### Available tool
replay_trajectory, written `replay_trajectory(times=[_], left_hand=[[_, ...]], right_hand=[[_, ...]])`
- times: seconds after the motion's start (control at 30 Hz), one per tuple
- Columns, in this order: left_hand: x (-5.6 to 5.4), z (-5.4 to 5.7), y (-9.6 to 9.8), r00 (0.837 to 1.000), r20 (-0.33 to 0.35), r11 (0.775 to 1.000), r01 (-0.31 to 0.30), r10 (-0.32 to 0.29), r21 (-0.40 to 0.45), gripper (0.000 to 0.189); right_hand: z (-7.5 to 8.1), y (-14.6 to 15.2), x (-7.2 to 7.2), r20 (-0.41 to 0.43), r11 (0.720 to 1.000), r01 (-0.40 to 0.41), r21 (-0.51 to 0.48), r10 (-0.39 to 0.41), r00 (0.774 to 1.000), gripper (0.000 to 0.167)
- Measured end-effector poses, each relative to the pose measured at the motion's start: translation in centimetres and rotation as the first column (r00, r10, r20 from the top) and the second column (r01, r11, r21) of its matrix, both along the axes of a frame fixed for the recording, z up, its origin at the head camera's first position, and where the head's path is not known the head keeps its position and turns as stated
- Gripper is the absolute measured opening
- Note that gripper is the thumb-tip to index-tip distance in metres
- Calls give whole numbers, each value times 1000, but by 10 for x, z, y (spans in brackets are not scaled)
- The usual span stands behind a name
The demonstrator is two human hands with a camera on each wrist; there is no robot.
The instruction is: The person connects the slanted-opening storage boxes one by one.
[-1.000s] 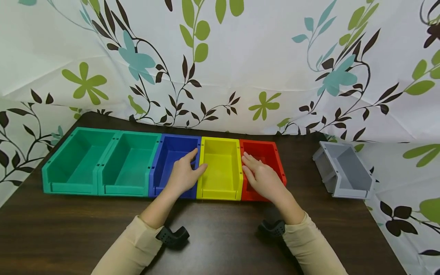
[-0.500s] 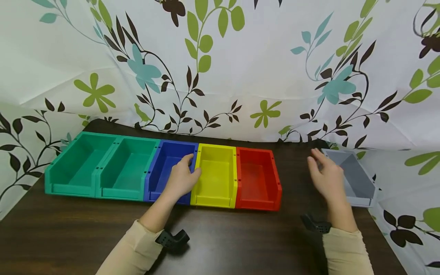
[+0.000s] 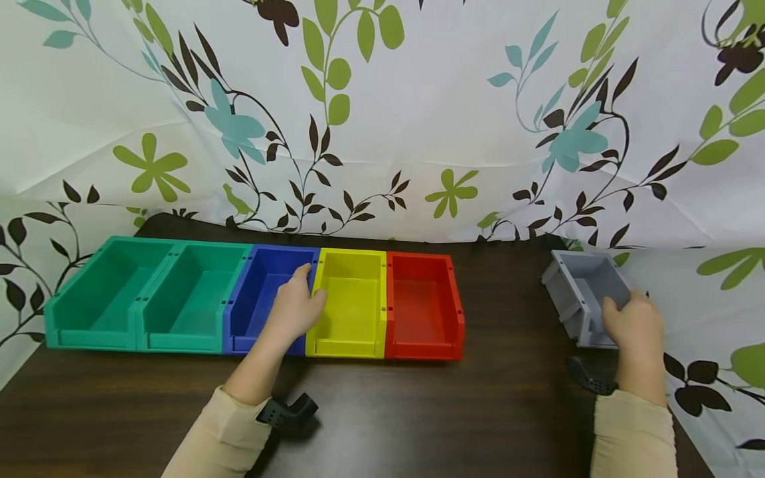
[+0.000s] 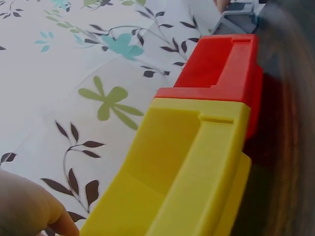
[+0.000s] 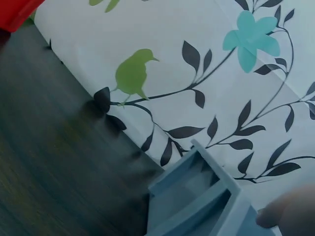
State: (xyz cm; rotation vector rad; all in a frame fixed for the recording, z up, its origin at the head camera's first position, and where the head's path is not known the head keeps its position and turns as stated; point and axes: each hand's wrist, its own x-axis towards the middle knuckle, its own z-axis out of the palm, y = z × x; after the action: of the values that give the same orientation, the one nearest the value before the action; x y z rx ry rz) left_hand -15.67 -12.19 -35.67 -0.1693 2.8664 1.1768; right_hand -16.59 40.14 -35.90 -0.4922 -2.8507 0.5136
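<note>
My left hand (image 3: 295, 307) lies across the wall between the blue bin (image 3: 239, 345) and the yellow bin (image 3: 349, 312). Its thumb reaches over the yellow side; the other fingers stay on the blue side, loosely spread. In the left wrist view a bent finger (image 4: 54, 219) comes down beside the yellow bin's far edge. At the right, my right hand (image 3: 639, 332) holds the right wall of a grey bin (image 3: 564, 299), thumb inside it. The right wrist view catches only a fingertip (image 5: 270, 216) at that bin's side; the remaining fingers are hidden.
Two green bins (image 3: 134, 340) stand left of the blue one, and a red bin (image 3: 418, 318) adjoins the yellow one. Dark tabletop (image 3: 502, 318) separates the red bin from the grey one. A patterned cloth (image 3: 382, 179) rises behind the table.
My right hand has left the red bin and travelled right to the grey bin, now gripping its wall. The left hand keeps its place over the blue and yellow bins.
</note>
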Motion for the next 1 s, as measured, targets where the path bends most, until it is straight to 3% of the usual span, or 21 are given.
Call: replay_trajectory(times=[0.2,0.37,0.47,0.57,0.73,0.83,1.0], left_hand=[[-3,5,-10,998,70,1000,1,1,-20,62],[-4,7,-15,996,89,999,-6,9,-37,61],[-2,5,-15,1000,18,997,15,-14,-76,62],[1,1,-8,993,-100,991,53,-66,-125,64],[7,-4,13,954,-247,979,138,-172,-151,63],[10,-7,25,945,-249,976,196,-213,-92,62],[9,-15,40,958,-188,970,232,-215,74,66]], right_hand=[[-4,-7,0,-55,996,68,56,-65,996,48],[-4,-14,-5,7,991,103,-87,-102,995,47],[-3,-22,-10,53,976,108,-191,-99,994,49],[-4,-31,-13,58,974,56,-220,-44,997,47],[-7,-51,-16,38,966,-103,-237,115,993,50],[-8,-63,-19,7,952,-176,-250,183,983,47],[-8,-81,-21,-30,940,-220,-261,220,975,43]])
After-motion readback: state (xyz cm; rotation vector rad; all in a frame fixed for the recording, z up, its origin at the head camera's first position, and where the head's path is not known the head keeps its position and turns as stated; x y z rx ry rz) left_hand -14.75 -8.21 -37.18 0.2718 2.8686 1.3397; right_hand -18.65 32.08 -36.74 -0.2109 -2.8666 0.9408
